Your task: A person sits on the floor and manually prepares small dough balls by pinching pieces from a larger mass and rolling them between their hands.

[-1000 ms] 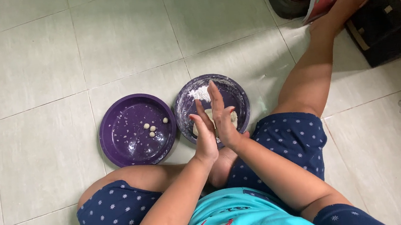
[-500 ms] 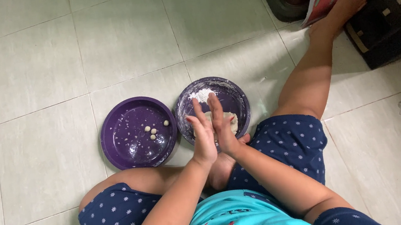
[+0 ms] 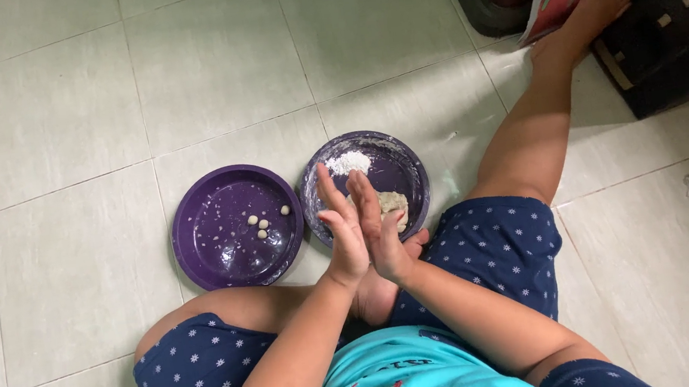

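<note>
surface: pale tiled floor (image 3: 51,123) | on it: two purple plates (image 3: 204,253), touching, side by side

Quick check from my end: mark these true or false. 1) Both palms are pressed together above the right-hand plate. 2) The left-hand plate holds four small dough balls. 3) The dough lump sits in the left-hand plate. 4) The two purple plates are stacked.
1) True: the left hand and right hand meet palm to palm over the right purple plate.
2) True: four small dough balls lie in the left purple plate.
3) False: the dough lump lies in the right purple plate, near a flour pile.
4) False: they sit side by side on the tiled floor.
</note>
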